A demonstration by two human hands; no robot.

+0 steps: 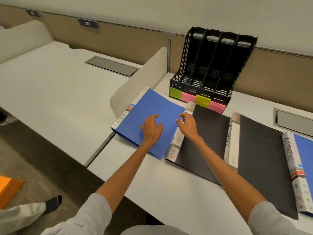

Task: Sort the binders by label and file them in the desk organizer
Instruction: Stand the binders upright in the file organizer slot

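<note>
- Plainly, the main risk sits with the blue binder: it lies just in front and to the left of the desk organizer, and its near left corner seems to reach past the edge of the desk. A careless pull could tip it off.
- Left hand rests flat on the blue cover, fingers spread and lightly curled, gripping nothing. A one-handed lift from there could let the cover flop open.
- Right hand hovers at the blue binder's right edge, just in front of the organizer, fingers loosely curled. Whether it pinches anything I cannot tell.
- Its spine label is turned away from view, so it could end up in the wrong slot.
- All four organizer slots look empty; green, pink, yellow and pink sticky notes mark their fronts, with writing too blurred to read.
- Right of the organizer's front lie two black binders and another blue one, its spine reading ADMIN.
</note>
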